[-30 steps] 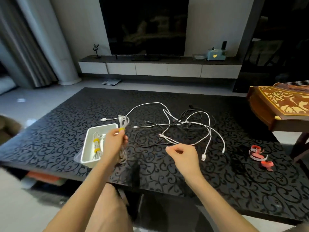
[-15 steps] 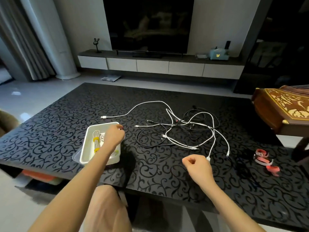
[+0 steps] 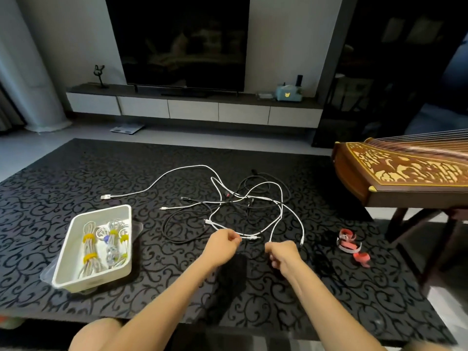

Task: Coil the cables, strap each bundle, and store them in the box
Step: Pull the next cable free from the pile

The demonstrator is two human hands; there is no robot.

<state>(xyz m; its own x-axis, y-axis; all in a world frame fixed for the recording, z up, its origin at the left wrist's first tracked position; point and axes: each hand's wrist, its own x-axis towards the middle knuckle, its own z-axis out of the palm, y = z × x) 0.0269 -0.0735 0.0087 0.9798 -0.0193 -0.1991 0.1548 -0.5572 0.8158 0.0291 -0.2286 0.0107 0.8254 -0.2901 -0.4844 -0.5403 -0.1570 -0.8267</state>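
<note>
The left hand (image 3: pixel 222 243) has its grip pinched on a white cable (image 3: pixel 249 238) that runs toward the right hand (image 3: pixel 283 253). The right grip is curled beside a cable end; I cannot tell whether it holds it. Beyond both grips the loose cables (image 3: pixel 240 198) lie tangled on the counter (image 3: pixel 76 173). Left of the left grip sits the box (image 3: pixel 66 249), holding strapped bundles (image 3: pixel 90 247). Red straps (image 3: pixel 350 245) lie right of the right grip.

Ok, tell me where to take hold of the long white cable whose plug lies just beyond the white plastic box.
Pinch the long white cable just behind its plug, coming from above on the left. That end lies straight and alone, clear of the tangle of black and white cables.
</note>
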